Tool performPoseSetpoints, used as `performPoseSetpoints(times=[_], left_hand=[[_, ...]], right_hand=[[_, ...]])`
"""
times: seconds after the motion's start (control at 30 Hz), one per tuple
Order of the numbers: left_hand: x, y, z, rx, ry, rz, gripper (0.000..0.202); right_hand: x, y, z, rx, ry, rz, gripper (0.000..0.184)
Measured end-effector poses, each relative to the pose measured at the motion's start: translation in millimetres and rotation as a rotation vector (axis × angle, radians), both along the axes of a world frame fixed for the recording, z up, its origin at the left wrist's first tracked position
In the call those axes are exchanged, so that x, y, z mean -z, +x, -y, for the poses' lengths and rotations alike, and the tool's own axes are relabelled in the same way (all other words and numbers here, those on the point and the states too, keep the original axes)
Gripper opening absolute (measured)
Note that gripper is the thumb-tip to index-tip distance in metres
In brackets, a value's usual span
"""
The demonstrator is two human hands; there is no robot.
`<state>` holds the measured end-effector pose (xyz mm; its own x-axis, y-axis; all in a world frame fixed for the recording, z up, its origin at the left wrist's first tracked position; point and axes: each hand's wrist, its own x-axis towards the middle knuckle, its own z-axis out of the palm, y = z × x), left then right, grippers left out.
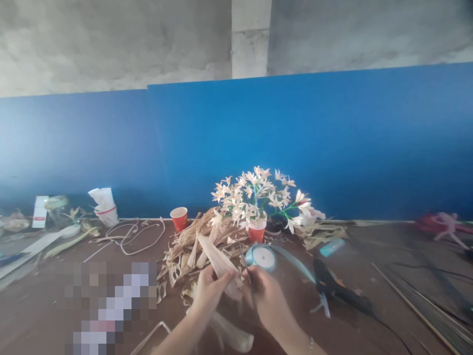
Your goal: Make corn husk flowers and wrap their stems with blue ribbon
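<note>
My left hand (206, 296) pinches a pale dried corn husk (216, 255) between thumb and fingers, its pointed end slanting up and to the left. Close beside it, my right hand (269, 300) is closed around dark scissors (252, 288) at the husk's right edge; the fingers partly hide the blades. Behind both hands lies a pile of dried husk pieces (207, 231), some with cut-out holes. Another loose husk (234, 333) rests below my wrists. A roll of light blue ribbon (263, 257) lies just beyond my right hand.
A red paper cup (257, 231) holds white husk flowers (254, 195) on green stems. Another red cup (179, 219) stands left, near a white cord (129, 241). A black glue gun (338, 288) with its cable lies right. The blue wall panel (295, 128) closes off the back.
</note>
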<state>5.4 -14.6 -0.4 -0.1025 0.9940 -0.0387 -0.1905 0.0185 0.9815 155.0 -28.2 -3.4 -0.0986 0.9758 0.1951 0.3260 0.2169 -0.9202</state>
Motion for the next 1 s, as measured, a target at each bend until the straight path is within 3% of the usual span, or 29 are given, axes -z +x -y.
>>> performPoseSetpoints(times=[0.17,0.27,0.37,0.63,0.87,1.0], left_hand=[[-6.9,-13,-6,-0.176,0.05,0.128,0.036],[-12.3,-16,-7,-0.195,0.07,0.143,0.035],[-13.3,-14,-5,-0.147,0.096,0.157,0.033],[-7.5,-3,4,0.033,0.062,0.126,0.033],[-18.7,-1,7,0.286,-0.041,-0.094,0.026],[-11.3,-3,5,0.293,-0.076,-0.139,0.022]], right_hand=[[-7.1,7,-2,-0.013,0.006,0.049,0.029],[-9.8,9,-2,-0.024,0.023,0.135,0.018],[-9.8,8,-2,-0.007,0.037,0.147,0.016],[-0.8,-2,-5,-0.077,0.004,-0.198,0.031],[-3.2,0,-4,0.044,0.017,-0.198,0.034],[2.3,0,-7,0.028,0.01,-0.201,0.026]])
